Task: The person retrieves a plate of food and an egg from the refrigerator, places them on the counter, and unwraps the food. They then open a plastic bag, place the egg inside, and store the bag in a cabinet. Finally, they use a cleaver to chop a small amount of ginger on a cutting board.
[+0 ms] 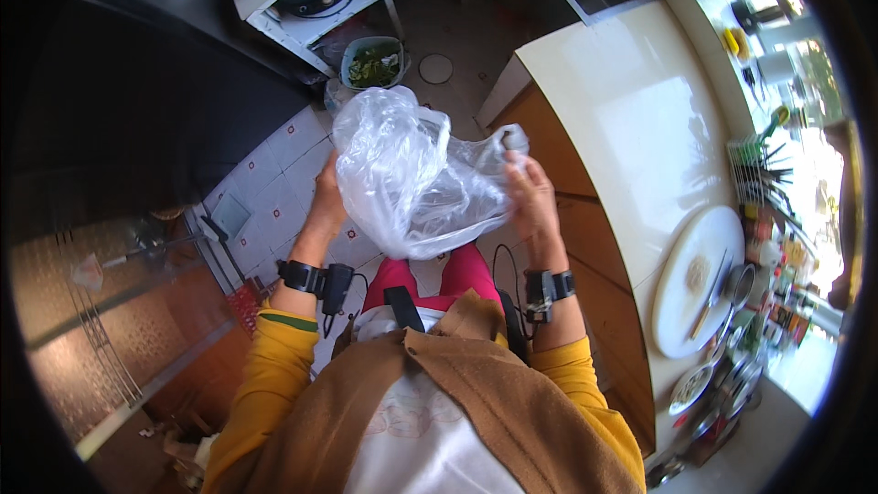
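Observation:
A crumpled, translucent white plastic bag (pixel 411 178) is spread between my hands, above my knees. My right hand (pixel 534 195) grips its right edge, with the fingers bunched on the film near a twisted corner. At the bag's left side is my left hand (pixel 330 185); its fingers are hidden behind the film, so their grip cannot be made out. A loop of the bag, perhaps a handle, stands up near its middle. Whether anything lies inside the bag cannot be told.
To the right runs a pale countertop (pixel 617 103) with a round white cutting board (pixel 675 315) bearing a knife (pixel 706 302). A tub of leafy greens (pixel 374 63) stands on the floor ahead, beside a white shelf unit (pixel 291 34). A dark appliance or cabinet is at the left.

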The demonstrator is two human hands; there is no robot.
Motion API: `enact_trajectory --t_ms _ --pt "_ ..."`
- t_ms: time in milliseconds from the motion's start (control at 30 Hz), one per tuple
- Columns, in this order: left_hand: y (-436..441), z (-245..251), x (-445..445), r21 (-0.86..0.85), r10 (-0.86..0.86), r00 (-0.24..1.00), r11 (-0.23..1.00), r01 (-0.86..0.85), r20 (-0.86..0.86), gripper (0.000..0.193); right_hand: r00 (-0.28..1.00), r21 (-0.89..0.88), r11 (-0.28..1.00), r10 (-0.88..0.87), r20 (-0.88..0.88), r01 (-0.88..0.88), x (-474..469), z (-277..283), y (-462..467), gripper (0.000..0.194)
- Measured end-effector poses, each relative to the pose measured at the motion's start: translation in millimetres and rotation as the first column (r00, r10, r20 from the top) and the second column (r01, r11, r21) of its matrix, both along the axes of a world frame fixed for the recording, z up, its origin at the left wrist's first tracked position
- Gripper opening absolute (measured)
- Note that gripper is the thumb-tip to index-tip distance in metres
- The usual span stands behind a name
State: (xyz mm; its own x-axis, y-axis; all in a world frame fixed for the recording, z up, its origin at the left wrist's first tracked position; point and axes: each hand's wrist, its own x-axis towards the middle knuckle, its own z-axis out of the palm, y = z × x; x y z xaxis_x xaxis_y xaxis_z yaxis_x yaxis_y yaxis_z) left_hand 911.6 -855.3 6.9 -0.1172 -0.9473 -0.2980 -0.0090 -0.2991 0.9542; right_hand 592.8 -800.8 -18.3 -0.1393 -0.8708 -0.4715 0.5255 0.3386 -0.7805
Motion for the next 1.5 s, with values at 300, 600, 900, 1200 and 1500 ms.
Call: enact_trajectory --t_ms 300,600,900,1200,1500 --pt "-33.9 -20.7 92.8 0.082 -0.234 0.834 0.971 0.223 0.5 0.039 0.488 0.066 0.977 -0.044 -0.871 0.205 17.3 -2.6 54.5 0.064" --pt "-46.5 -8.0 40.0 -0.035 0.006 0.999 0.999 -0.004 0.052 0.021 0.175 0.368 0.721 0.557 -0.812 -0.587 104.1 -70.2 67.5 0.028" --pt "-19.0 -60.9 58.0 0.125 -0.107 0.937 0.99 0.069 0.331 0.019 0.672 0.004 0.89 -0.342 -0.657 0.456 -104.8 -129.2 80.2 0.045" --pt "15.4 -61.3 -21.9 0.062 -0.529 0.713 0.821 0.568 0.46 0.024 0.711 0.155 0.816 -0.372 -0.596 0.557 -118.0 -116.0 44.1 0.035" --pt "23.6 -69.4 -64.8 0.128 -0.758 0.509 0.599 0.79 0.408 0.028 0.138 -0.109 0.971 -0.14 -0.98 0.212 -76.9 -51.7 105.2 0.024"
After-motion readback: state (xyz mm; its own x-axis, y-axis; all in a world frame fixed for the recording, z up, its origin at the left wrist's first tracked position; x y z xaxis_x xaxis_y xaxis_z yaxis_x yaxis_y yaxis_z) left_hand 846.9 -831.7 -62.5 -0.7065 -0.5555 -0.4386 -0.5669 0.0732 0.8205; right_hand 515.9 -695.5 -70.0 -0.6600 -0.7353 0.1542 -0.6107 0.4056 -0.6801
